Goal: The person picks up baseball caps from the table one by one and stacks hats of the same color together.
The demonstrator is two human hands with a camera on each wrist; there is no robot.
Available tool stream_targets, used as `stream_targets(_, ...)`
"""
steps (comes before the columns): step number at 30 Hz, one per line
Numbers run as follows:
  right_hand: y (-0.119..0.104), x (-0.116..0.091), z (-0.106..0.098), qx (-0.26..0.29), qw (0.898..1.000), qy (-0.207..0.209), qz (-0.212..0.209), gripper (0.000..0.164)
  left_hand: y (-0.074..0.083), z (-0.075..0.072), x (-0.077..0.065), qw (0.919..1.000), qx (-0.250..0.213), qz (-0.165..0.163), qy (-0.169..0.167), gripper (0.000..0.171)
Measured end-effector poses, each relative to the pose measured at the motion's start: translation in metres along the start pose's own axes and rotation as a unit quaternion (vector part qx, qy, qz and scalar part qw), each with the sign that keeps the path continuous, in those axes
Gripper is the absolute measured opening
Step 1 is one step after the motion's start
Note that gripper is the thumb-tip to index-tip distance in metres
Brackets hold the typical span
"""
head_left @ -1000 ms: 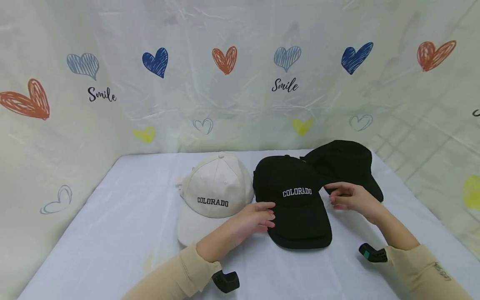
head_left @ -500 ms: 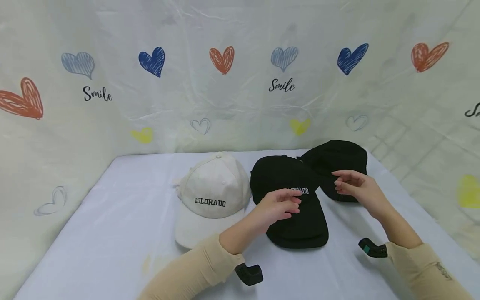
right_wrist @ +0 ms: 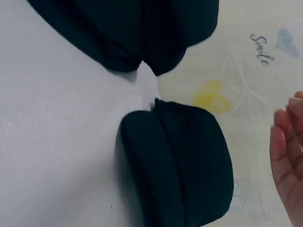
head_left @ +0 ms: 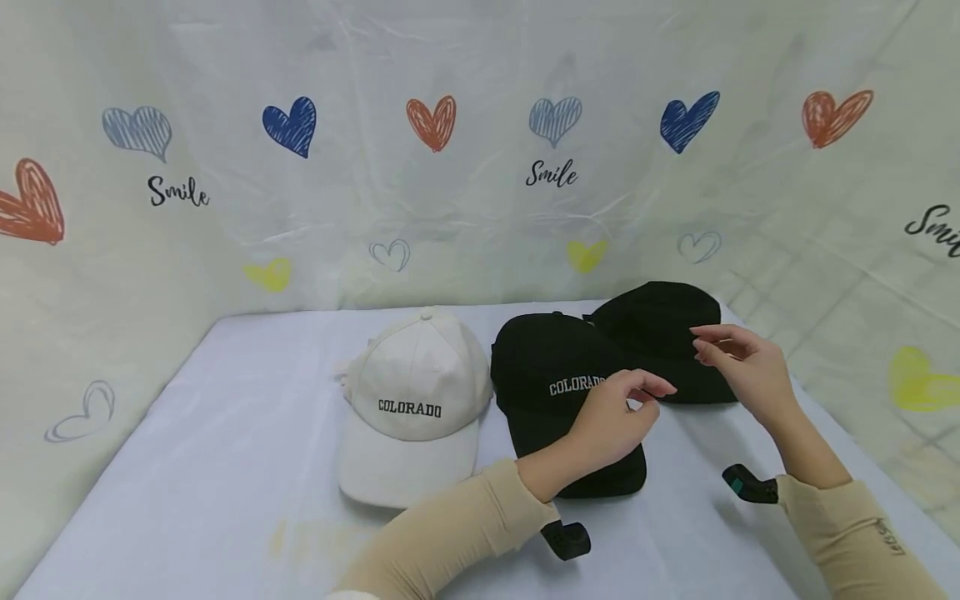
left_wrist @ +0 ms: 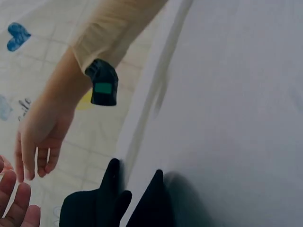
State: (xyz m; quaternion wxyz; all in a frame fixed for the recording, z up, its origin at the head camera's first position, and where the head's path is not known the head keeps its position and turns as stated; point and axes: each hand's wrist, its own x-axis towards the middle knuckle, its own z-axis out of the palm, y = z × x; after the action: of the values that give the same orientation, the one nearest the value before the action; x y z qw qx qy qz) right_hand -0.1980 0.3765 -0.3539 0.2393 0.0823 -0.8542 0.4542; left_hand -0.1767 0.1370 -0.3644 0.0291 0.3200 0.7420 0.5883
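Observation:
A black baseball cap with white COLORADO lettering lies in the middle of the table, its brim toward the person. My left hand hovers over that cap, hiding part of the brim and the last letters. Behind and to its right lies another black cap, its brim also facing forward. My right hand is raised in front of this cap's right side, fingers loosely bent and holding nothing. A cream cap with black COLORADO lettering lies to the left. The left wrist view shows the left fingers with nothing in them.
A white cloth covers the table. Behind it hangs a pale curtain printed with hearts and "Smile". Each wrist carries a small black camera, such as the one on the right sleeve.
My left hand has moved right, from the left edge of the front black cap to over it. The right hand has risen and shifted slightly right. The caps lie as before.

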Motion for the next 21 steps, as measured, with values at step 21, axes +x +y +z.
stream_targets(21, 0.060, 0.016, -0.017, 0.014, 0.988, 0.072, 0.137, 0.021, -0.011, 0.060, 0.058, 0.9637, 0.235, -0.125, -0.018, 0.051)
